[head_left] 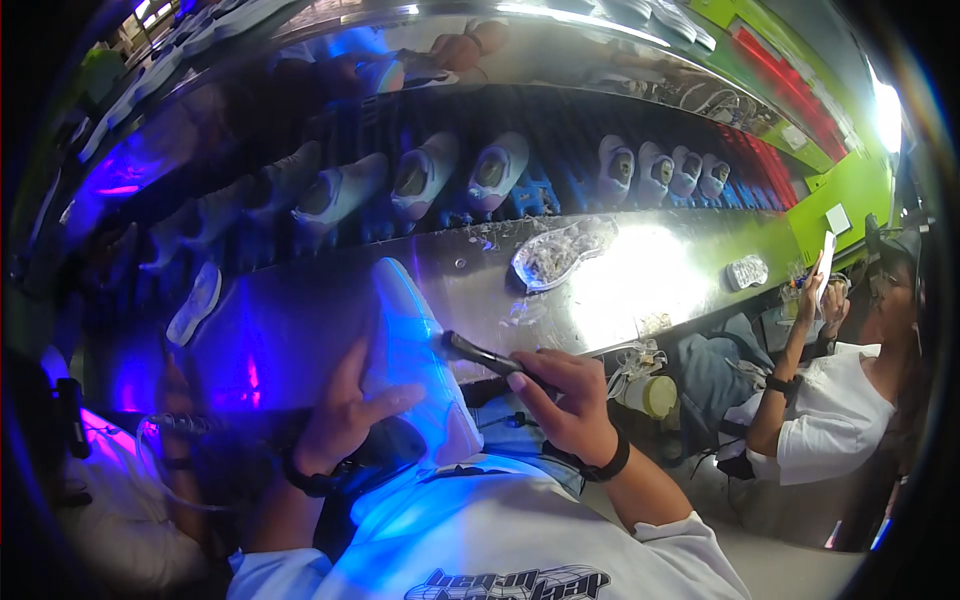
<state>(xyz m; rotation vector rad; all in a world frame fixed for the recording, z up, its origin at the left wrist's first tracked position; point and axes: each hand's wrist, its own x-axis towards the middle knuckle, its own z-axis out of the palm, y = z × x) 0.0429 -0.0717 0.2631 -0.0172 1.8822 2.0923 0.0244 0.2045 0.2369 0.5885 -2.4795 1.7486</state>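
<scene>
Nearest us, our left hand [345,415] cups a white shoe [415,360] against our lap, its grip curled around the upper. Our right hand [560,395] pinches a dark pen-shaped tool [480,355], tip touching the shoe's side under violet light. We judge we are mid-inspection or marking; next we would need a steady tip and a slow turn of the shoe. Beyond lies the metal worktop [480,280] with a clear sole-shaped tray [560,252], then a row of shoes [470,180].

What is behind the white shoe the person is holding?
Behind the white shoe lies a shiny metal table, then a row of shoes on a belt. The table part directly behind the shoe is hidden.
</scene>
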